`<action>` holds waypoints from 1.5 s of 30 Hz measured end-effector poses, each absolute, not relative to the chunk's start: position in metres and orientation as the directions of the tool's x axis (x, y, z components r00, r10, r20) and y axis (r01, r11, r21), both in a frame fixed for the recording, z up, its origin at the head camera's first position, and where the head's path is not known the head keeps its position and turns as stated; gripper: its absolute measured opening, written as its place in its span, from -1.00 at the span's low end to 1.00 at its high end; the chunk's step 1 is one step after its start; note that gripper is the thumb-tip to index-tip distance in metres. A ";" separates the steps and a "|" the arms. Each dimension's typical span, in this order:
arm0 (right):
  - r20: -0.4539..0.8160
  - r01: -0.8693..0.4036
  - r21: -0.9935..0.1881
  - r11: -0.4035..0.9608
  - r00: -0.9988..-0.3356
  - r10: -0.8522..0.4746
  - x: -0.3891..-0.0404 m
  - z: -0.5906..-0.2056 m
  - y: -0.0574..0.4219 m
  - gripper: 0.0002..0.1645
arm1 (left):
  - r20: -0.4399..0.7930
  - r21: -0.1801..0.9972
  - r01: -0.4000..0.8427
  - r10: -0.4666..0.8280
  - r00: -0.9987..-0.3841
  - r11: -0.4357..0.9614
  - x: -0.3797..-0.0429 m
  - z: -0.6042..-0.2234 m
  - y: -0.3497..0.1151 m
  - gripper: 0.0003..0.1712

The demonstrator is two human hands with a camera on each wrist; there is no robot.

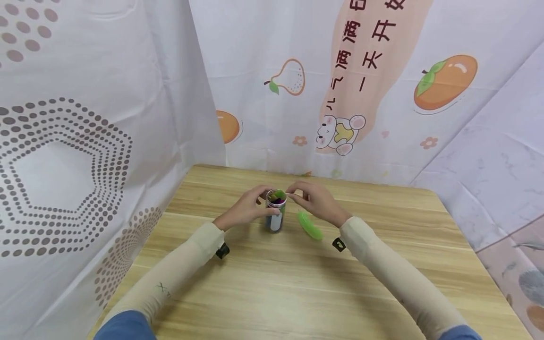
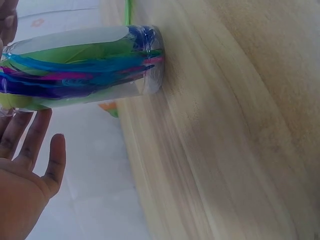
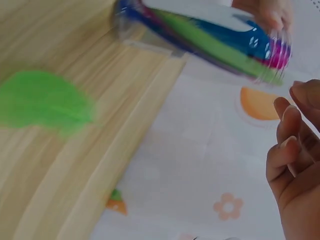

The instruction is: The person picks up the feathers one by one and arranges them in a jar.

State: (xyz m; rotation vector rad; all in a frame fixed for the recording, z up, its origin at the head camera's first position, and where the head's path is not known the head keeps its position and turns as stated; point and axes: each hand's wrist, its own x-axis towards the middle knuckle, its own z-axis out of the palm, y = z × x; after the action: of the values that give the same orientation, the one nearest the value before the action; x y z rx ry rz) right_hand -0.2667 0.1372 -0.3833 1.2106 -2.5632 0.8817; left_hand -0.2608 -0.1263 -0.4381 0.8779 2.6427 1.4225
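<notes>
A clear plastic jar [image 1: 275, 222] stands upright on the table, packed with green, blue, purple and magenta feathers [image 2: 80, 70]. Around its upper part my left hand [image 1: 246, 207] grips it, thumb on the near side and fingers on the far side. Just off the right of the rim is my right hand [image 1: 314, 202], its fingertips close to the jar's mouth. In the right wrist view those fingers [image 3: 290, 120] are loosely bent and hold nothing. A bright green feather [image 1: 310, 226] lies on the table right of the jar, below the right hand.
The wooden table [image 1: 263, 293] ends at a white printed curtain [image 1: 263, 132] close behind the jar. Another curtain [image 1: 85, 156] with dotted patterns hangs along the left side. Small black devices [image 1: 338, 244] hang at both wrists.
</notes>
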 end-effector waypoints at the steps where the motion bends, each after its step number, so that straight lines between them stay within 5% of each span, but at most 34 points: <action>1: 0.390 -0.743 -0.440 0.504 -0.664 -0.638 -0.266 -0.385 0.142 -0.82 | 0.241 0.773 0.468 0.483 -0.842 0.430 -0.261 -0.438 -0.126 -0.28; 21: 0.296 -0.586 -0.466 0.663 -0.809 -0.507 -0.250 -0.428 0.206 -0.90 | 0.225 0.762 0.465 0.489 -0.843 0.450 -0.259 -0.434 -0.125 -0.20; 30: 0.200 -0.474 -0.525 0.707 -0.876 -0.439 -0.241 -0.455 0.213 -0.88 | 0.234 0.760 0.475 0.495 -0.837 0.443 -0.261 -0.435 -0.126 -0.21; 45: 0.079 -0.358 -0.454 0.816 -0.928 -0.363 -0.225 -0.471 0.204 -0.80 | 0.239 0.755 0.480 0.495 -0.835 0.446 -0.263 -0.437 -0.126 -0.20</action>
State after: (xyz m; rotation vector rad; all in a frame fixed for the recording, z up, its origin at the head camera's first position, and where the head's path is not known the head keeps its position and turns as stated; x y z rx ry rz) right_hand -0.2255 0.2040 -0.4712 0.5969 -3.0043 0.7484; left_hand -0.2631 -0.1256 -0.4371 0.8963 2.6571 1.3786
